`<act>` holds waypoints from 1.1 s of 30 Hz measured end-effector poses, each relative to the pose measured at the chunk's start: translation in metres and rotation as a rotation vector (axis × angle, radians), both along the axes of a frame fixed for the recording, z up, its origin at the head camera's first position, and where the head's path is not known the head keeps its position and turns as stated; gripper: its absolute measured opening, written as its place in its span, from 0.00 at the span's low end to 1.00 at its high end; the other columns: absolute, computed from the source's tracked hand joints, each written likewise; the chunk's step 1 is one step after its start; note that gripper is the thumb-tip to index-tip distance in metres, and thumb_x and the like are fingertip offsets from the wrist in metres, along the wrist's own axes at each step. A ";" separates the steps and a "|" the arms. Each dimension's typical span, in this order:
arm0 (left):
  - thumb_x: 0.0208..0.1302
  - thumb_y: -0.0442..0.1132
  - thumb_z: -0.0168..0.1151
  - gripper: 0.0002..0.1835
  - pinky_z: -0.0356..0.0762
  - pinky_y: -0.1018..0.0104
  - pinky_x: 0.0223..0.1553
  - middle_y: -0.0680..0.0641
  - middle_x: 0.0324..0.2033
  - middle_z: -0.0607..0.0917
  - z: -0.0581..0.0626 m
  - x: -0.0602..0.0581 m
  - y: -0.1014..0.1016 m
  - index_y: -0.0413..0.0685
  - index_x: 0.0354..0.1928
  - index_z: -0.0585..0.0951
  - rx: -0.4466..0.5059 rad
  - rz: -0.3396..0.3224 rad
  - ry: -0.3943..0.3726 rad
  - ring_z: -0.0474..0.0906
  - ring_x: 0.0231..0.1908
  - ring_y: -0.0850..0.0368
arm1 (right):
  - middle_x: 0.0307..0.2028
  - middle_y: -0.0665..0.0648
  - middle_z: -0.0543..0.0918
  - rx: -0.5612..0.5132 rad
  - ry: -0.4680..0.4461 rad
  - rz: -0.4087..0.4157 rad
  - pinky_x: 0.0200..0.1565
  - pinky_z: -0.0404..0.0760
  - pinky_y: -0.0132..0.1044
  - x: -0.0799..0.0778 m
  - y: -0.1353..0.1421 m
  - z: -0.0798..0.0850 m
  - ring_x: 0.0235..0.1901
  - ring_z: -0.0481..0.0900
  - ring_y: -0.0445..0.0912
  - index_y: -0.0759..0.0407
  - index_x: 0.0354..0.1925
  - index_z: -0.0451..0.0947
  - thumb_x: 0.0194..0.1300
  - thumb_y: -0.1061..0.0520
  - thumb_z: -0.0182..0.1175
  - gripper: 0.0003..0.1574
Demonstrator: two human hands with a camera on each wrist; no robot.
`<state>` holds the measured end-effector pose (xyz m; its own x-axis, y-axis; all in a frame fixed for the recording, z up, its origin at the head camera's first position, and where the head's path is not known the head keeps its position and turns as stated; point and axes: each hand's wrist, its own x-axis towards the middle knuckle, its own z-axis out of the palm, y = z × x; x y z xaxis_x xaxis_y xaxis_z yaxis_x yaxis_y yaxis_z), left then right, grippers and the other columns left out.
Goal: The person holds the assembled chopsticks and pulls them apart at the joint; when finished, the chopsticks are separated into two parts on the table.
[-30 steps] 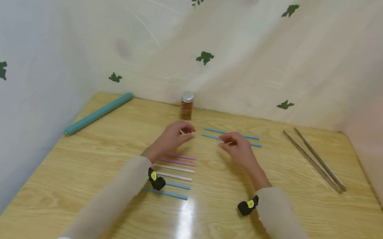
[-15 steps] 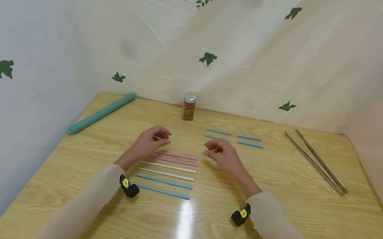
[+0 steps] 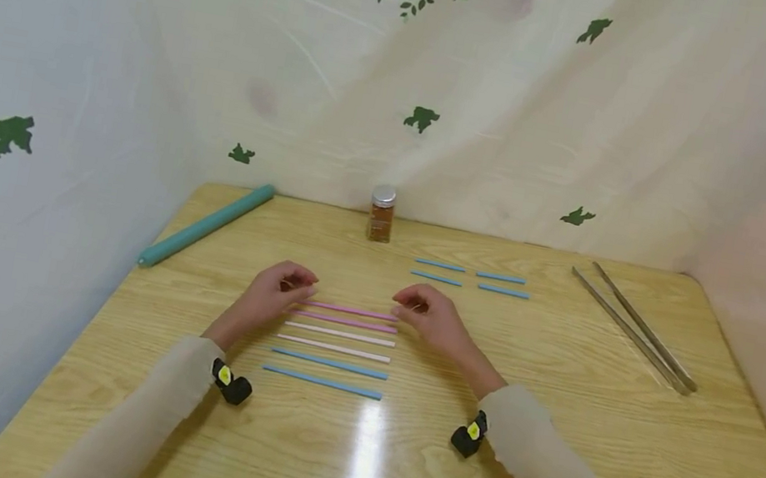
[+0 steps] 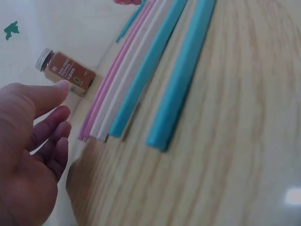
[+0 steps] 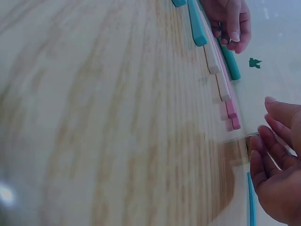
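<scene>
Two pink chopsticks, two white chopsticks and two blue chopsticks lie crosswise in a column on the table. My left hand hovers by the left end of the farthest pink one, its fingers loosely bent. At the other end is my right hand, thumb and fingers parted. In the left wrist view, a gap shows between my thumb and fingers, with the chopstick ends beside them. The right wrist view likewise shows my right fingers holding nothing, close to the pink ends.
Behind my right hand lie several short blue sticks. A spice jar with a silver lid stands at the back. A teal rod lies at left, two long brownish strips at right. A curtain encloses the table.
Both hands have come back toward me from the blue sticks at the back, the left one also moving left. They are now at opposite ends of the pink chopsticks. The short blue sticks are uncovered.
</scene>
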<state>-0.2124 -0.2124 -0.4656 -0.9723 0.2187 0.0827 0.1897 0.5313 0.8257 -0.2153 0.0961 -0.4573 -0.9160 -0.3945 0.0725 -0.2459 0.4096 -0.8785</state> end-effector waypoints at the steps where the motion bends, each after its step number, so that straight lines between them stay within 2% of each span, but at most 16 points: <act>1: 0.65 0.39 0.62 0.11 0.74 0.60 0.46 0.45 0.43 0.82 -0.001 0.000 -0.001 0.44 0.48 0.80 -0.005 -0.004 0.000 0.75 0.42 0.53 | 0.45 0.60 0.80 0.006 0.000 -0.001 0.48 0.76 0.40 0.000 -0.001 0.000 0.44 0.77 0.49 0.62 0.48 0.79 0.64 0.56 0.63 0.15; 9: 0.63 0.40 0.64 0.10 0.73 0.64 0.41 0.46 0.41 0.82 -0.005 -0.002 -0.006 0.45 0.44 0.82 -0.049 -0.047 -0.005 0.74 0.38 0.55 | 0.41 0.54 0.80 0.066 -0.019 -0.011 0.44 0.77 0.37 0.000 -0.009 -0.006 0.40 0.76 0.45 0.57 0.45 0.79 0.63 0.54 0.64 0.13; 19: 0.62 0.36 0.65 0.05 0.73 0.66 0.39 0.47 0.36 0.79 -0.003 -0.001 -0.005 0.45 0.39 0.83 -0.130 -0.122 0.047 0.74 0.36 0.56 | 0.40 0.55 0.79 0.116 -0.011 -0.011 0.44 0.76 0.37 0.000 -0.012 -0.007 0.40 0.76 0.45 0.58 0.42 0.81 0.63 0.56 0.64 0.10; 27: 0.62 0.37 0.64 0.03 0.72 0.67 0.39 0.49 0.36 0.78 -0.005 -0.003 -0.004 0.46 0.36 0.83 -0.176 -0.136 0.052 0.72 0.36 0.58 | 0.40 0.55 0.78 0.188 0.025 0.014 0.45 0.76 0.37 -0.002 -0.013 -0.006 0.41 0.76 0.45 0.58 0.39 0.82 0.62 0.57 0.64 0.07; 33: 0.63 0.38 0.64 0.04 0.72 0.65 0.39 0.48 0.35 0.77 -0.005 -0.002 -0.003 0.45 0.35 0.83 -0.178 -0.145 0.084 0.72 0.36 0.57 | 0.40 0.54 0.77 0.239 0.052 0.030 0.44 0.76 0.37 -0.003 -0.014 -0.008 0.40 0.75 0.45 0.57 0.36 0.82 0.63 0.57 0.63 0.04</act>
